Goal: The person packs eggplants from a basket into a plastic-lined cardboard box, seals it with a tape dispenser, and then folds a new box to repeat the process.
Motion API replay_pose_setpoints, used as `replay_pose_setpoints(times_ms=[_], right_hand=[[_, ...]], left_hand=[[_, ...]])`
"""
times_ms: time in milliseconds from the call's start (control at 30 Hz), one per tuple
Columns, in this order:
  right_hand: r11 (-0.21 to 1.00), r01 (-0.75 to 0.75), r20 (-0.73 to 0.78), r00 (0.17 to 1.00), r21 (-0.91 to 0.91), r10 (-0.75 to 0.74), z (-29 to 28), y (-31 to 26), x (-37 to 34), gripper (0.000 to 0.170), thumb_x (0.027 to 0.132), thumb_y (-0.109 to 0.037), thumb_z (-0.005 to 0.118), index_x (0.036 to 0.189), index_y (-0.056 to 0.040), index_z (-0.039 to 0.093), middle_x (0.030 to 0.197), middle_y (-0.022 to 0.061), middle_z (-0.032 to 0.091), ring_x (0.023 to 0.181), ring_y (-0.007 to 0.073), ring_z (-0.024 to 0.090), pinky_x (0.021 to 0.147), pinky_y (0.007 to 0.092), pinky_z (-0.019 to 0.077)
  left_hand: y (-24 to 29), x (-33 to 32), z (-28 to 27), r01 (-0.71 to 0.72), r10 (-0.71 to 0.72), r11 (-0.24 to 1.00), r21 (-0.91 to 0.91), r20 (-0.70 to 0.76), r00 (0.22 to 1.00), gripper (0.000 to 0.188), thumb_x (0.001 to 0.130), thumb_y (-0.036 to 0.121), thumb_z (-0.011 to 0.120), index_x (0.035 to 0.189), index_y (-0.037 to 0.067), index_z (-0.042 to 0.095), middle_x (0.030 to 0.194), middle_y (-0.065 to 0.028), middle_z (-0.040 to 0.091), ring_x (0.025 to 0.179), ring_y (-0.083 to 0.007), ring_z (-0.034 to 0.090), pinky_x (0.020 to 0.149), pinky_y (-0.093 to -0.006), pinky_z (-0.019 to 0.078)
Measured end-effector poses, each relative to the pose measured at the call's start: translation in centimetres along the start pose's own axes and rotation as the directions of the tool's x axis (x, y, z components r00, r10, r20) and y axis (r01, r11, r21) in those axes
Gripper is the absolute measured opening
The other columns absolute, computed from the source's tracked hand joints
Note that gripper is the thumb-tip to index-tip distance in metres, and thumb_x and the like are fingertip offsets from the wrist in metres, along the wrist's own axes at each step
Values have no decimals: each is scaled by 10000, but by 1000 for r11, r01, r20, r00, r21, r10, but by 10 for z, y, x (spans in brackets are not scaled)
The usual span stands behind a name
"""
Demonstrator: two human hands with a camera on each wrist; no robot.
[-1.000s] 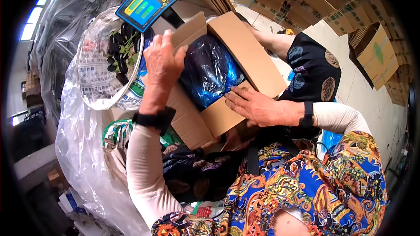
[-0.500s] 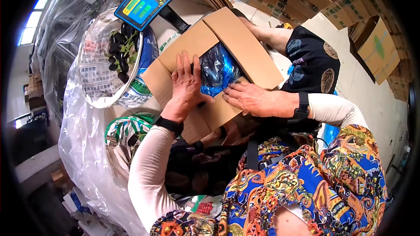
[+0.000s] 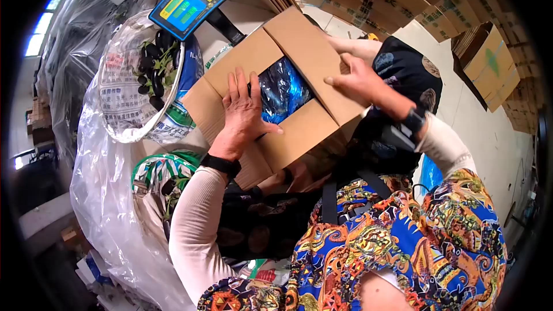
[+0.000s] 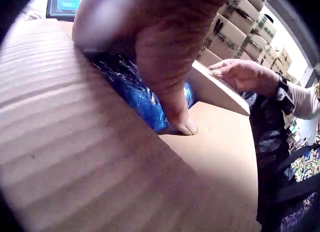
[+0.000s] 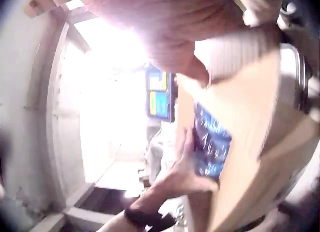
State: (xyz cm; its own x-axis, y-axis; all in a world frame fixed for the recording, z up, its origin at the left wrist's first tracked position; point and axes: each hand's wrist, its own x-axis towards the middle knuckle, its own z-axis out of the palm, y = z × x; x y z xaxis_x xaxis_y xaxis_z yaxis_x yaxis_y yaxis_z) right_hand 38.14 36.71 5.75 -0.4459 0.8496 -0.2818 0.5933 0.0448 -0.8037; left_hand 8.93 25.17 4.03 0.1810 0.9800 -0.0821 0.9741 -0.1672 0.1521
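A cardboard box (image 3: 294,144) lies before the person, flaps partly folded inward. Through the gap between them shows shiny dark and blue plastic wrapping (image 3: 282,89); what it wraps is mostly hidden. The left hand (image 3: 242,106) rests with long, straight fingers on the left flaps. Its thumb reaches onto the near flap (image 4: 220,142), beside the plastic. Over on the right side, the right hand (image 3: 360,80) touches the long right flap (image 3: 305,52), thumb extended across it. The left wrist view shows this flap sloping up, with the right hand (image 4: 245,74) at its upper edge.
A scale display (image 3: 193,0) stands beyond the box. Left of it, a white-rimmed basket (image 3: 118,135) holds several eggplants (image 3: 155,69). Stacked cartons (image 3: 397,0) fill the back right, and clear plastic sheeting (image 3: 103,196) hangs along the left. Another person's leg (image 3: 409,75) is right of the box.
The left hand came down and right, folding the far and left flaps over the plastic. The right hand moved from the near flap up to the right flap.
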Motion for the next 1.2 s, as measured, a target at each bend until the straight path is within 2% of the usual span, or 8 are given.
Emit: replay_pose_setpoints(times_ms=[233, 400, 500, 567, 767, 933, 1033, 1200], right_hand=[[633, 732, 26, 659, -253, -751, 50, -49, -30, 504, 866, -325, 668, 1230, 9, 571, 1282, 210, 537, 1164, 365, 514, 935, 454, 424], [524, 621, 157, 719, -583, -677, 83, -26, -23, 567, 889, -485, 589, 1359, -174, 525, 1491, 145, 364, 1343, 365, 345, 1030, 485, 306], [598, 570, 81, 759, -564, -646, 84, -18, -20, 594, 893, -531, 573, 1373, -185, 510, 1508, 174, 317, 1334, 404, 343, 1050, 503, 316], [693, 579, 57, 783, -430, -619, 89, -13, -16, 614, 894, -551, 568, 1379, -180, 501, 1514, 199, 287, 1325, 428, 344, 1069, 512, 319], [719, 602, 47, 777, -347, -628, 86, -9, -13, 632, 883, -540, 592, 1382, -165, 493, 1512, 229, 271, 1322, 440, 352, 1088, 494, 323], [739, 593, 23, 785, -319, -620, 90, -15, -11, 648, 847, -469, 662, 1390, -166, 481, 1517, 226, 261, 1325, 449, 350, 1084, 497, 331], [762, 575, 16, 801, -298, -598, 89, -17, -12, 699, 839, -476, 672, 1414, -146, 449, 1518, 253, 242, 1353, 440, 331, 1105, 469, 322], [881, 459, -103, 876, -115, -470, 97, -11, -11, 838, 788, -466, 725, 1475, -166, 349, 1530, 263, 211, 1384, 458, 285, 1124, 450, 312]], left_hand=[[4, -1, -3, 29, -29, 999, -19, 3, 1000, 1436, 344, 619, 866, 1467, -10, 229, 1523, -326, 132, 1414, -509, 120, 1073, -611, 267], [-10, -3, -16, 5, -16, 987, -159, -69, 998, 1119, 547, 526, 855, 1373, -58, 378, 1475, -298, 296, 1370, -472, 279, 1049, -588, 320], [-60, -17, 1, 346, -349, 933, -98, -483, 803, 898, 715, 453, 789, 1333, -77, 410, 1422, -304, 366, 1324, -435, 358, 1026, -537, 367], [-83, -33, -3, 638, -781, 594, -490, -159, 604, 709, 836, 375, 696, 1315, -79, 436, 1293, -275, 505, 1210, -360, 493, 993, -468, 416], [-46, -62, -62, 227, -629, 80, -971, 127, 767, 418, 949, 247, 570, 1216, -75, 572, 1056, -150, 657, 970, -177, 610, 896, -298, 471], [-11, -36, -40, 195, -482, 313, -930, 21, 876, 486, 952, 327, 597, 1344, 47, 534, 1353, -202, 473, 1252, -274, 463, 1053, -359, 363], [17, -28, -11, 147, -334, 851, -505, -303, 892, 667, 868, 396, 683, 1413, 93, 447, 1429, -285, 341, 1338, -415, 327, 1099, -462, 289], [13, -14, 10, 278, -407, 881, -384, -316, 857, 770, 853, 466, 676, 1465, 125, 355, 1494, -325, 210, 1373, -489, 229, 1125, -499, 224]])
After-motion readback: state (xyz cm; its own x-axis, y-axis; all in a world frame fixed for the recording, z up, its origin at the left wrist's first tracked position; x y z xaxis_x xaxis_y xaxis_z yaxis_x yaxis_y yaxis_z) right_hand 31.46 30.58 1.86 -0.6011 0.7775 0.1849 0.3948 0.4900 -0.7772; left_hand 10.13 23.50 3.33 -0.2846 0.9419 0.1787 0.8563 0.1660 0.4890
